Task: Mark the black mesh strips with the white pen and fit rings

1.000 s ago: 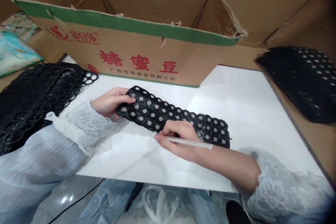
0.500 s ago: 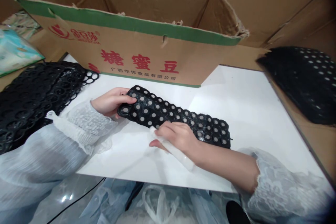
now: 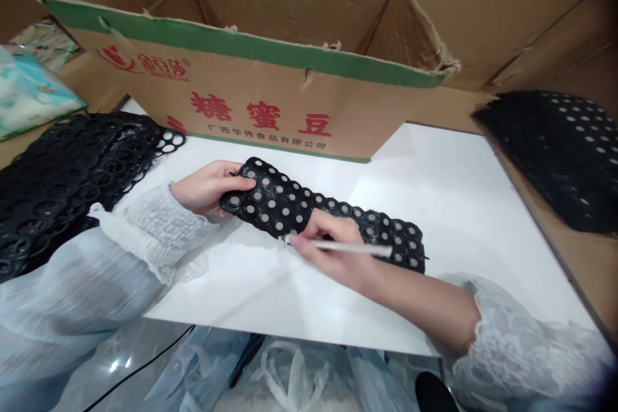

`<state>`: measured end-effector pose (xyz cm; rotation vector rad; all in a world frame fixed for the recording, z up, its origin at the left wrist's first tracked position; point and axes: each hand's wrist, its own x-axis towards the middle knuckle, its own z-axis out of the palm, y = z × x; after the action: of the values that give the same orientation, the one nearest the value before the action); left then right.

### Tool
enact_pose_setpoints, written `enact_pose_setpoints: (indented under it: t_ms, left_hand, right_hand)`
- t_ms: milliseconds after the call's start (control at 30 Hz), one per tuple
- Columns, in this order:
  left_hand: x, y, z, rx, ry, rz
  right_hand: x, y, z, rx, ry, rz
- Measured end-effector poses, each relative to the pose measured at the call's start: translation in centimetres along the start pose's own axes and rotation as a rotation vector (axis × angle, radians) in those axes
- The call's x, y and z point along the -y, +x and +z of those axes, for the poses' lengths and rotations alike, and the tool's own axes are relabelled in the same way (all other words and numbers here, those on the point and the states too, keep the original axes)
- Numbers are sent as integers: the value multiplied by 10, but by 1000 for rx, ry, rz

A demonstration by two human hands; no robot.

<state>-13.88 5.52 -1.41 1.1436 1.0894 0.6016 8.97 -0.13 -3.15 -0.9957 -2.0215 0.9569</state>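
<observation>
A black strip of joined rings with pale grey round discs [image 3: 270, 188] lies slanted across the white tabletop. My left hand [image 3: 212, 185] grips its left end, the thumb on top and the fingers beneath. In my right hand [image 3: 333, 244] is a thin white stick-like tool [image 3: 357, 248], pinched between thumb and fingers. Its tip is at the strip's near edge, left of the middle, and its other end points right. My right hand hides part of the strip. I cannot make out whether the tip touches it.
A large open cardboard box [image 3: 261, 93] stands behind the strip. Black ring sheets [image 3: 72, 174] are piled at the left, near a green and white packet [image 3: 36, 93]. More black sheets with pale dots [image 3: 555, 154] lie at the right. Plastic bags [image 3: 294, 373] hang below the table edge.
My right hand has turned, and the white tool has swung from slanting down toward me to lying nearly level, pointing right. My left hand still holds the strip's left end.
</observation>
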Motion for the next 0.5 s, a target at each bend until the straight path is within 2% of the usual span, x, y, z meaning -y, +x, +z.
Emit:
enact_pose_setpoints:
  t_ms: [67, 133, 233, 300, 333, 400, 500]
  left_hand:
    - [1, 2, -3, -29, 88, 22]
    - [1, 0, -6, -9, 166, 137]
    - [-1, -6, -10, 207, 315, 348]
    - [-2, -9, -9, 351, 543, 470]
    - [-2, -11, -7, 380, 686, 528]
    - [1, -12, -1, 330, 925, 658]
    - [8, -10, 9, 143, 1136, 872]
  right_hand:
    - [1, 4, -3, -37, 205, 186]
    - [0, 8, -5, -46, 349, 315]
    - [-1, 12, -6, -51, 445, 420]
    - [-1, 14, -6, -63, 465, 450]
    - [-2, 14, -6, -70, 471, 458]
    - [-3, 15, -6, -82, 476, 470]
    - [-3, 16, -6, -95, 462, 482]
